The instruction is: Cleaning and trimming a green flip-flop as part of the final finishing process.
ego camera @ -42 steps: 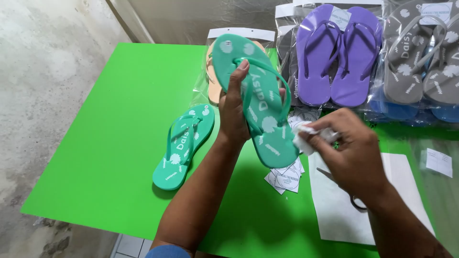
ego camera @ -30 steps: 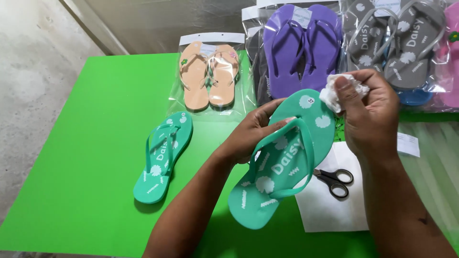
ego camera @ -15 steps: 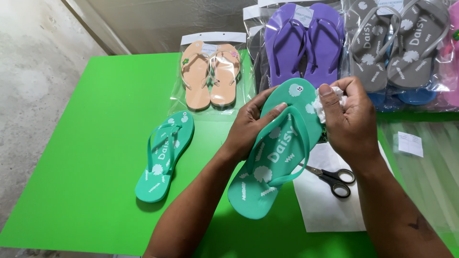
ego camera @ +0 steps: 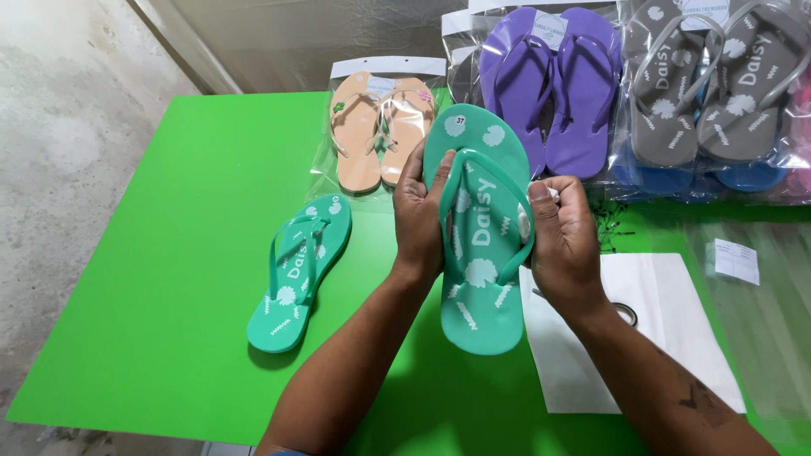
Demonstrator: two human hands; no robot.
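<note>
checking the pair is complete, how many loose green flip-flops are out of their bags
2. One green flip-flop is held upright between the left hand and right hand; the other lies flat on the green table, left of the hands. More may be hidden.

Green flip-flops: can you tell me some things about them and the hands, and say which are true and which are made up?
1. Both hands hold one green flip-flop. True: the left hand and right hand grip its sides.
2. The other green flip-flop lies on the green table. True.
3. The purple pair lies loose on the floor. False: it is in a clear bag at the table's far edge.
4. The right hand holds scissors. False: it grips the flip-flop, with something white tucked in.
</note>
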